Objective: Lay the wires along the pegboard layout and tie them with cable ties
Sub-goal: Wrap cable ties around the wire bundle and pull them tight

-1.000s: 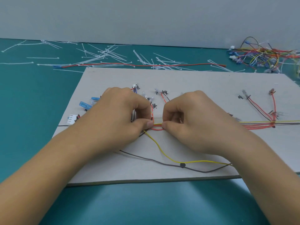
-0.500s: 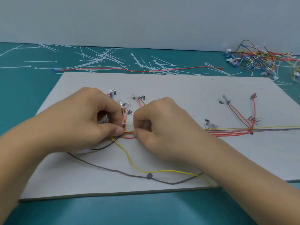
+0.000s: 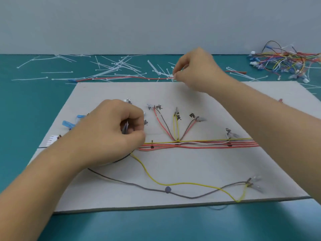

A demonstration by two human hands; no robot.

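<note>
Head view: right hand [image 3: 196, 70] now pinches a cable tie [image 3: 172, 76]; left hand [image 3: 111, 133] still grips wires [image 3: 199, 144].

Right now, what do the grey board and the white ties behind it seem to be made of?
The grey board looks like matte cardboard or fibreboard: no shine, thin edge, ink marks on it. The white ties look like plastic, probably nylon: thin, stiff strips with small heads.

Wire bundle [image 3: 199, 144] across grey board [image 3: 191, 171], cable ties [image 3: 119, 66] scattered behind
</note>
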